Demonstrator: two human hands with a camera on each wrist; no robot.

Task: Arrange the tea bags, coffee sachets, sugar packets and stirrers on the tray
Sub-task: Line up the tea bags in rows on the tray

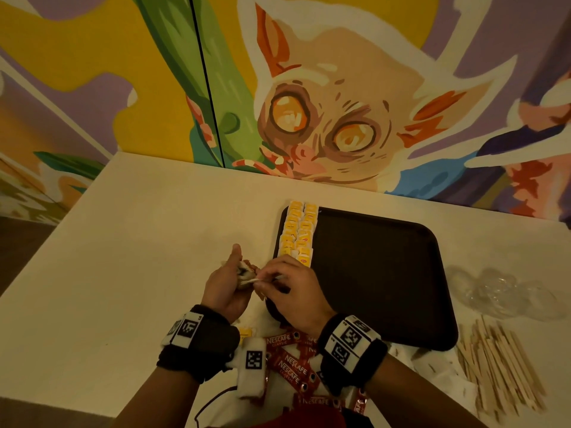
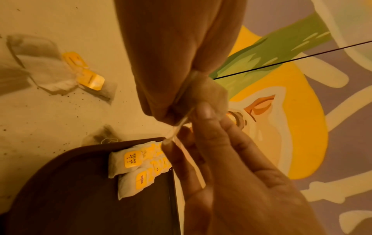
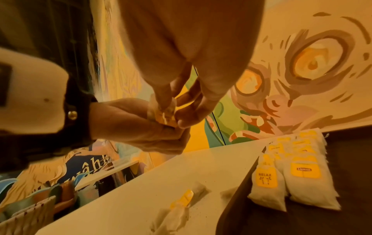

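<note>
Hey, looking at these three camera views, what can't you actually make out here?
- Tea bag between left hand and right hand: the fingers cover most of it in every view, so its condition is unclear.
- Coffee sachets, head view: both wrists hide much of the pile, so no count.
- Sugar packets: none identifiable.
- Stirrers: blurred at the frame edge.
- Tea bags on the tray: far tags too small to read.
</note>
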